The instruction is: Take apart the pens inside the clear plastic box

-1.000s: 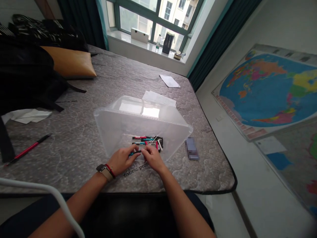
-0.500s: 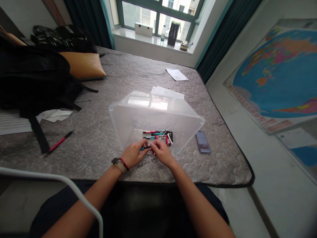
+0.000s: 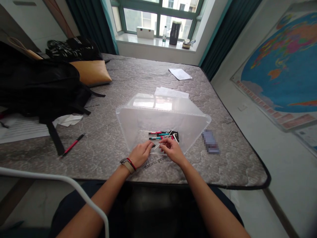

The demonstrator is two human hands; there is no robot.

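Observation:
A clear plastic bin (image 3: 138, 120) lies on its side on the grey mattress (image 3: 119, 86), its opening towards me. Several pens and pen parts (image 3: 162, 134), red, teal and black, lie in a heap on its lower wall. Both my hands are at the bin's mouth. My left hand (image 3: 140, 154), with a watch and a red band at the wrist, pinches a dark pen piece (image 3: 153, 145). My right hand (image 3: 172, 150) is closed in a pinch on the other end, where a thin white refill shows between the two hands.
A red and black pen (image 3: 73, 145) lies left of the bin near a black backpack (image 3: 37, 86), a tan cushion (image 3: 92, 72) and white tissue (image 3: 70, 119). Papers (image 3: 170, 92) lie behind the bin, a small blurred object (image 3: 210, 141) to its right. A white tube (image 3: 61, 180) crosses bottom left.
The camera has turned left and tilted up. My hands held a teal pen together; now they are slightly further apart with a thin white refill showing between them.

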